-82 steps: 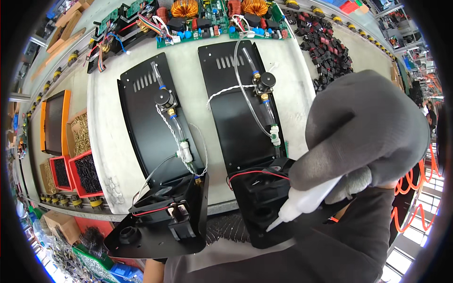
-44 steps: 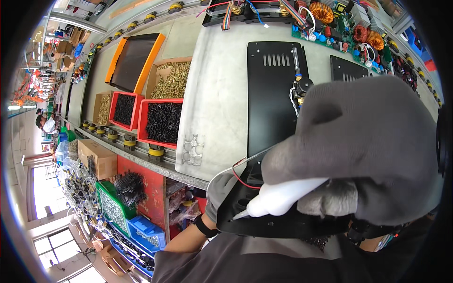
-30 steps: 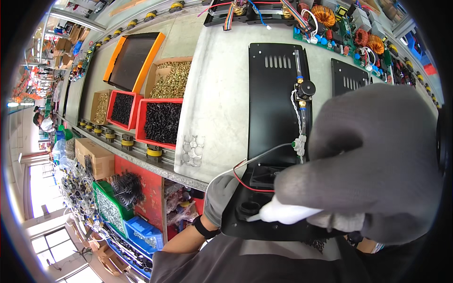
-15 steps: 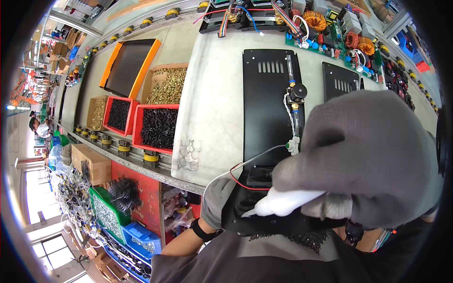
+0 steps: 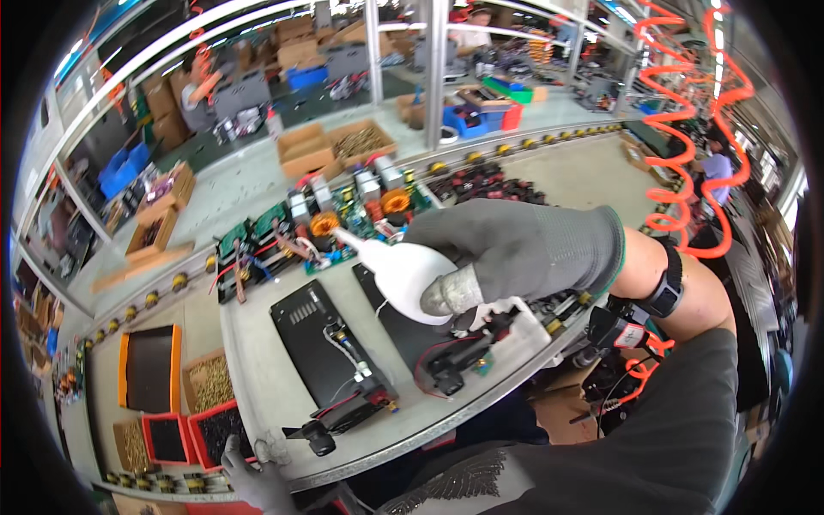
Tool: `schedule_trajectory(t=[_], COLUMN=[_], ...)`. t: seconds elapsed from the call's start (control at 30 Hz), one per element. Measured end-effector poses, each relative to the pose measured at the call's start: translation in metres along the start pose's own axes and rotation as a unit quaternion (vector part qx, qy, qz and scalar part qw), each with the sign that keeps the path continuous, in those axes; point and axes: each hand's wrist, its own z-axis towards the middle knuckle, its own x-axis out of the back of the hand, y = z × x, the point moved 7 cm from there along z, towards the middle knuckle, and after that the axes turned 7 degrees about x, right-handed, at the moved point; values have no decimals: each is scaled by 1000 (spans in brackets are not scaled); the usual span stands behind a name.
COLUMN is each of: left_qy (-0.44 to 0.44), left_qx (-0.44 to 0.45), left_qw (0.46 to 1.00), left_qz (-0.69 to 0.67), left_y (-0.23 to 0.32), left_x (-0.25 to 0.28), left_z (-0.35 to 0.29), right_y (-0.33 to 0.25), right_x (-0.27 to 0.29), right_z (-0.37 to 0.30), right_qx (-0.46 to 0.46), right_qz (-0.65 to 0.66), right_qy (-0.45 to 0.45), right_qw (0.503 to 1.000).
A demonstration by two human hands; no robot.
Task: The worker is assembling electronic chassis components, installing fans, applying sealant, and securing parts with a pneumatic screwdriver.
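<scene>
A white squeeze bottle (image 5: 403,275) with a narrow nozzle is gripped in my gloved right hand (image 5: 506,257), raised over the bench with the nozzle pointing to the far left. Below and left of it a black metal panel (image 5: 305,343) lies on the white bench top, carrying a brass fitting, white wires and a black knob (image 5: 319,439) at its near end. A second black panel (image 5: 399,330) is partly hidden behind the bottle and my right hand. At the lower left my gloved left hand (image 5: 251,481) holds nothing, fingers apart, beside a red bin of black parts (image 5: 221,429).
Green circuit boards (image 5: 369,206) with copper coils line the far side of the bench. An orange-edged black panel (image 5: 150,369) and a box of brass parts (image 5: 209,382) sit left. Coiled orange hoses (image 5: 678,129) hang at right. Roller rails (image 5: 172,283) border the bench.
My view has swung up and right. The bottle has lifted away from the panel's near end, and my left hand has let go of that panel and moved left toward the red bin.
</scene>
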Motion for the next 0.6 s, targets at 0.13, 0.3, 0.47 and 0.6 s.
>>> schedule_trajectory(t=[0.13, 0.3, 0.47, 0.6], left_qy=[-148, -139, -167, -160], left_qx=[44, 121, 147, 149], left_qw=[988, 980, 949, 947], left_qz=[-6, -79, -222, -235], left_y=[-27, -44, -48, -39], left_x=[-26, -24, -37, -37], left_z=[8, 1, 3, 1], right_y=[-39, -56, -9, 79], right_x=[13, 27, 17, -16], right_z=[-89, -261, -419, -487], right_qx=[23, -1, 23, -151], right_qz=[22, -14, -56, -169], right_qy=[142, 506, 690, 710], right_qw=[989, 863, 722, 667])
